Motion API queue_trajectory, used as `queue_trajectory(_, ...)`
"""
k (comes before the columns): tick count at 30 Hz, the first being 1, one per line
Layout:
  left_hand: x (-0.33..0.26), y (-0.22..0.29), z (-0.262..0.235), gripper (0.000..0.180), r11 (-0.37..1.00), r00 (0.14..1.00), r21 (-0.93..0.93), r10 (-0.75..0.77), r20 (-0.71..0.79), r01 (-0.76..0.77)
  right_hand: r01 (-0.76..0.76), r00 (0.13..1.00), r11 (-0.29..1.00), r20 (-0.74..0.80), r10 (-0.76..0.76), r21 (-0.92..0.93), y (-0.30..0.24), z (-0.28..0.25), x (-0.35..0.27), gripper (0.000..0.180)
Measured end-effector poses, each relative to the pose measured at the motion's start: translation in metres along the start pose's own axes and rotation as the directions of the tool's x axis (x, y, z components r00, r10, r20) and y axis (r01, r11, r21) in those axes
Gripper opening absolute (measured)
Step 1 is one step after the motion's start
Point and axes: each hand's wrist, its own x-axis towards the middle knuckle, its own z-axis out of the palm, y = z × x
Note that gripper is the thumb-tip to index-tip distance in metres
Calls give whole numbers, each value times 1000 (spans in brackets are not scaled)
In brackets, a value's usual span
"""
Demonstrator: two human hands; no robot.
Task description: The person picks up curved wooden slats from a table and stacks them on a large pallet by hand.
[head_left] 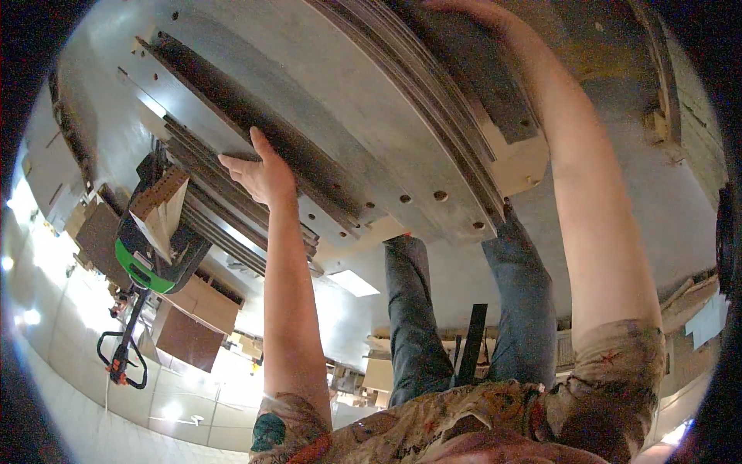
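Observation:
Long grey metal panels with folded edges and punched holes lie before me, slanting from upper left to lower right. My left hand rests at a dark lengthwise channel in the left panel, its thumb and fingers apart. Beyond that edge is a stack of narrow metal profiles. My right arm reaches far forward, past a dark panel at the upper right. Most of my right hand is cut off by the top of the picture, so its grip is hidden.
On the left stands a green and black machine with a looped handle; a cardboard piece lies on top of it. Brown boxes are behind it. My legs are close to the panels' near ends. Grey floor shows at right.

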Motion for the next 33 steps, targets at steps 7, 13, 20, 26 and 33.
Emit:
queue_trajectory(7,-1,2,-6,99,1000,1000,9,-7,20,7,-57,979,986,183,86,-157,26,-13,77,67)
queue_trajectory(13,-3,5,0,95,999,999,-6,50,-10,-50,17,964,998,-266,-1,59,22,0,71,65)
queue_trajectory(20,-5,-5,11,94,999,999,-34,27,-28,-28,-13,981,997,-194,26,71,30,1,91,65)
queue_trajectory(26,0,4,9,93,989,998,-145,24,-52,-31,78,996,990,-47,-72,119,124,-68,93,68)
queue_trajectory(33,-1,-15,-4,95,954,996,-288,86,-17,-88,138,875,990,-466,-132,-20,76,-86,-49,58)
